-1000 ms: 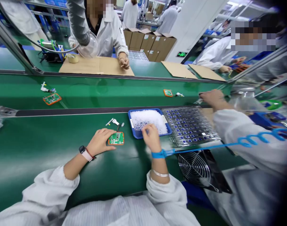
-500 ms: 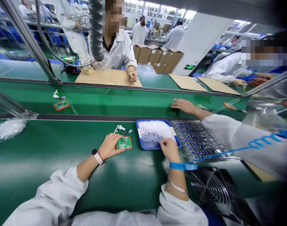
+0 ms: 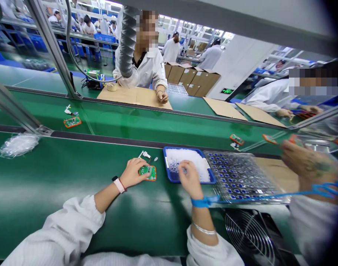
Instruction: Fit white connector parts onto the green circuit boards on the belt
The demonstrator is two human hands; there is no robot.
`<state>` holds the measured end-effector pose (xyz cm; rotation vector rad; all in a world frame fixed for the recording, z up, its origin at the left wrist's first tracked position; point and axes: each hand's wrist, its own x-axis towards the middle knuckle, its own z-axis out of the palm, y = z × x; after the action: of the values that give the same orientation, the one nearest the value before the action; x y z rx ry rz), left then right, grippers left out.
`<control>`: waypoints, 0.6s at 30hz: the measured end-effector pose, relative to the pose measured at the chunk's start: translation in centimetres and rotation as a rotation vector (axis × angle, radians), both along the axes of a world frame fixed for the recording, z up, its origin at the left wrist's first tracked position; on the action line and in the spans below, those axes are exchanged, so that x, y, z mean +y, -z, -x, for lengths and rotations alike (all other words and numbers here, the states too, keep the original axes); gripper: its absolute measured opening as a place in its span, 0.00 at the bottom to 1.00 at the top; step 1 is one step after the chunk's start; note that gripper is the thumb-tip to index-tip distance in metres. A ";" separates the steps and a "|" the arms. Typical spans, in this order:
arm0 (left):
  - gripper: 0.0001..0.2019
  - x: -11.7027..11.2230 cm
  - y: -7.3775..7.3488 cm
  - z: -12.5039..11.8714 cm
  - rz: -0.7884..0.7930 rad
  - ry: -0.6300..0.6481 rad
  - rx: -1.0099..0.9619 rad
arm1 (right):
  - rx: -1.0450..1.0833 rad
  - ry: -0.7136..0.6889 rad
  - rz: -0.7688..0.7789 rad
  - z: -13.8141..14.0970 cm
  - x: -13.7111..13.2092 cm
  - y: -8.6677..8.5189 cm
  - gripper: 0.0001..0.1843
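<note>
Head view: left hand [image 3: 134, 173] lies open, fingers apparently pressing an orange-edged green circuit board [image 3: 150, 170] steady, just left of a blue plastic tray [image 3: 166, 164]; right hand [image 3: 189, 180] dips into white granules [image 3: 191, 159] there, grip indeterminate.

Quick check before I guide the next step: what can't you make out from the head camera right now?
All in the head view:
- Circuit board: partly covered by the left hand.
- White pellets in the blue tray: those under the right hand are hidden.
- Blue pieces in the clear tray: too small to identify.
- Hand at far right: blurred, so its grip is unclear.
</note>
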<state>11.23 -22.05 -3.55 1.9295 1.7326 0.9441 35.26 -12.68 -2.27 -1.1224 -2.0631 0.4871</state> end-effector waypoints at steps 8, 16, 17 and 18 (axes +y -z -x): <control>0.05 2.4 0.8 -1.2 -0.104 -0.001 -0.246 | 0.240 -0.253 0.149 7.8 -2.8 1.8 0.08; 0.04 2.0 0.9 -0.7 -0.049 0.004 -0.310 | 0.248 -0.286 0.211 7.6 -2.5 3.0 0.07; 0.04 2.0 1.0 -0.7 -0.042 -0.003 -0.318 | 0.236 -0.293 0.215 7.7 -2.5 3.0 0.07; 0.04 2.0 1.1 -0.7 -0.035 -0.010 -0.323 | 0.221 -0.294 0.217 7.7 -2.5 3.1 0.07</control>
<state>11.89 -20.02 -4.60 1.6780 1.5491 1.2200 27.60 -15.16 -5.38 -0.8410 -2.0200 0.9559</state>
